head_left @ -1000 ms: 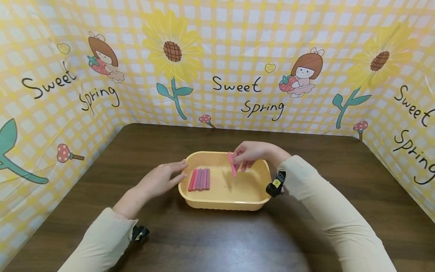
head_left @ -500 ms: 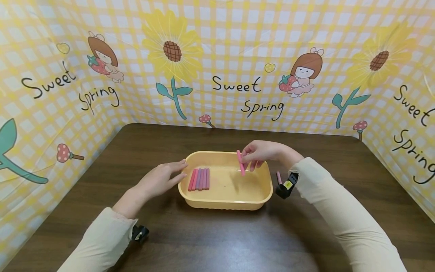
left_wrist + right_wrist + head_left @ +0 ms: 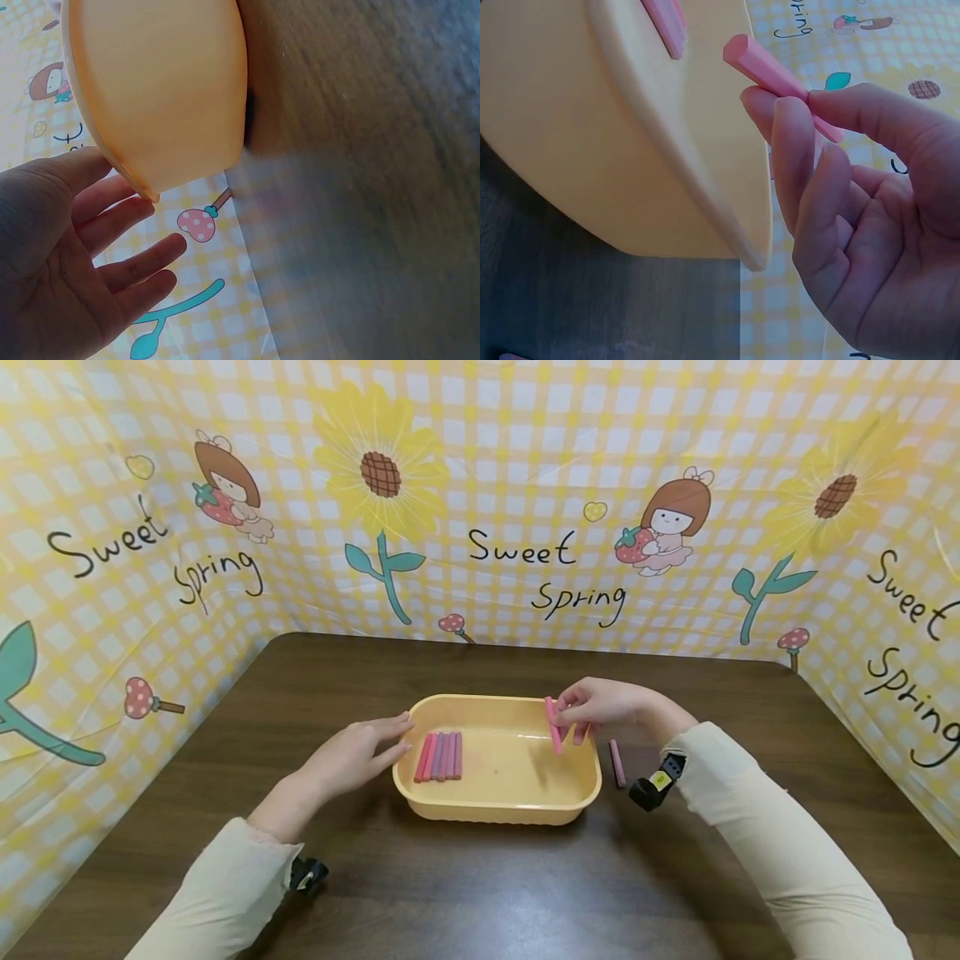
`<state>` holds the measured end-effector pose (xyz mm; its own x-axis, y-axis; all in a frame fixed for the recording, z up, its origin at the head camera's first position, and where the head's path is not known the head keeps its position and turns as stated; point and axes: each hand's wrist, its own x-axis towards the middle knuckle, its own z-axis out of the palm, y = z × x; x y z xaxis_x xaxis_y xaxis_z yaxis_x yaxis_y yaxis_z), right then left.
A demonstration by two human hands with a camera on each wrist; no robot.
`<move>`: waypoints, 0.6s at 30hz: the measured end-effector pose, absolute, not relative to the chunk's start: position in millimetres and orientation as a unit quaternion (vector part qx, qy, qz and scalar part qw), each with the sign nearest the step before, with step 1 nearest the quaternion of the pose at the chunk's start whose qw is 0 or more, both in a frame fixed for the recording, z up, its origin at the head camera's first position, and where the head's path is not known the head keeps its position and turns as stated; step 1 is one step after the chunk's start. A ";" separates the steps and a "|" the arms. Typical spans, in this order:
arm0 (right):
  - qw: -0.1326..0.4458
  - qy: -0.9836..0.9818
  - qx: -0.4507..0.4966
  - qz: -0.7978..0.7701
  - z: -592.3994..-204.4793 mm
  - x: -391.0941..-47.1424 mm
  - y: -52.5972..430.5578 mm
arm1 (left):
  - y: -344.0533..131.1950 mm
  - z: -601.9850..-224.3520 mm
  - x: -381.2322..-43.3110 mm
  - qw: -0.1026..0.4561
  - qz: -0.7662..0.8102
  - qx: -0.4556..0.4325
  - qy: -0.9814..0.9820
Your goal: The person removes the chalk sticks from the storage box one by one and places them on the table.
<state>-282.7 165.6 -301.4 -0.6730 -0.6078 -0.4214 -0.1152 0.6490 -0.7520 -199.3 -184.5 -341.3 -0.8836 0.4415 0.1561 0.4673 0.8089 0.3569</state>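
My right hand (image 3: 603, 703) pinches a pink faceted crayon-like stick (image 3: 769, 67) between thumb and fingertips, its lower end tilted over the right part of the yellow tray (image 3: 495, 811). At the tray's left end, my left hand (image 3: 352, 756) touches the rim with thumb and fingertips, the other fingers loosely extended, as the left wrist view also shows. Inside the tray on the left, several pink and purple sticks (image 3: 439, 757) lie side by side in a row. Outside it, to the right, a single purplish-pink stick (image 3: 617, 764) lies on the table.
The brown wooden table (image 3: 465, 893) carries the tray near its middle. A yellow checked cloth (image 3: 510, 460) printed with flowers and figures rises behind and at both sides. Black camera mounts (image 3: 656, 782) sit on the wrists.
My right hand has moved right with the pink stick, from above the tray's middle to near its right rim. The stick on the table has come into full view. My left hand stays put.
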 end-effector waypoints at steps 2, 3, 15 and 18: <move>0.347 0.837 -0.211 -0.368 -301.6 -281.4 167.6 | -184.2 -340.6 -198.7 0.031 -0.196 -0.237 -0.951; 0.349 0.835 -0.208 -0.371 -301.9 -280.7 168.7 | -184.0 -340.2 -198.4 0.030 -0.197 -0.236 -0.951; 0.327 0.848 -0.195 -0.368 -304.6 -275.1 192.4 | -184.8 -341.4 -198.2 0.031 -0.198 -0.235 -0.951; 0.322 0.848 -0.186 -0.378 -305.4 -273.9 200.5 | -184.9 -341.8 -198.7 0.029 -0.197 -0.234 -0.952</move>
<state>-273.9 200.5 -305.4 -0.7238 -0.5578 -0.4061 -0.0715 0.6460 -0.7600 -198.7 -184.9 -341.8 -0.8887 0.4339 0.1484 0.4571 0.8125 0.3618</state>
